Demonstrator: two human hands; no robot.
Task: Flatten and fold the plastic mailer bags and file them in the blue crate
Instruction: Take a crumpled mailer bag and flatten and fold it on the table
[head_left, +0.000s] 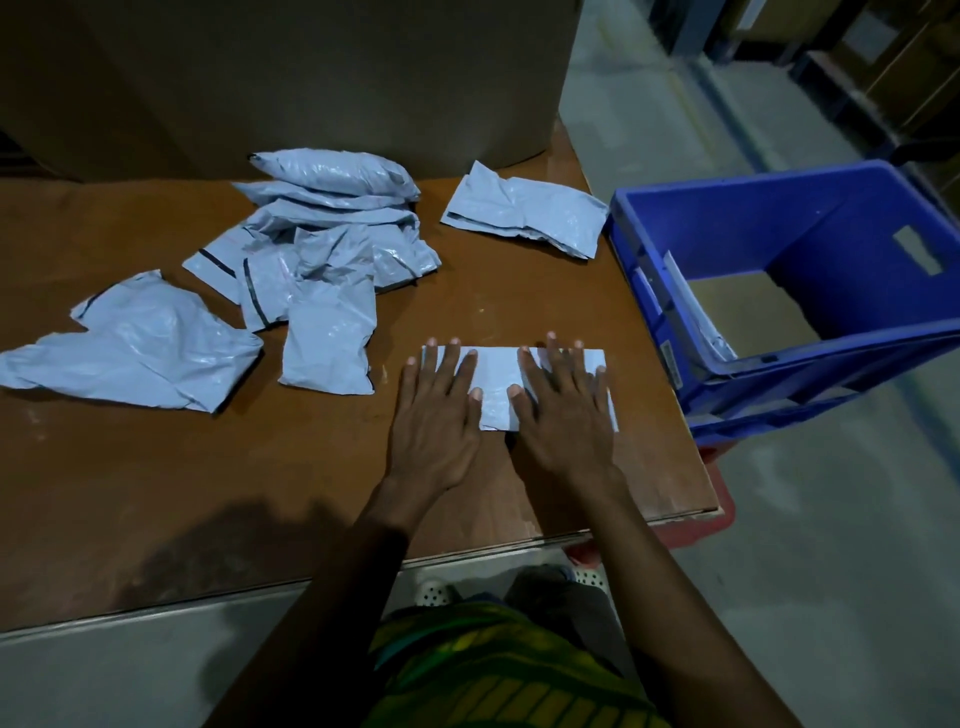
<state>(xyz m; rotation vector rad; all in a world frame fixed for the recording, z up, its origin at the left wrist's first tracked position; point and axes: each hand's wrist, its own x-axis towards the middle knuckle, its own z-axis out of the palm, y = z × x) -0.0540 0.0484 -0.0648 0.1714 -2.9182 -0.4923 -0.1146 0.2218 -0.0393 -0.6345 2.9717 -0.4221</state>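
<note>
Pale grey plastic mailer bag (496, 387), folded, lies centre-frame on the brown wooden surface (311, 467); my left hand (441, 410) and right hand (563, 405) press flat, fingers spread, creasing it before the blue plastic crate (810, 364).

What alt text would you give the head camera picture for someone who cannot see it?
A person's left hand and right hand press flat on a folded grey mailer bag on a brown table. Crumpled mailer bags lie to the left; a blue crate sits beside the table's right edge.
</note>
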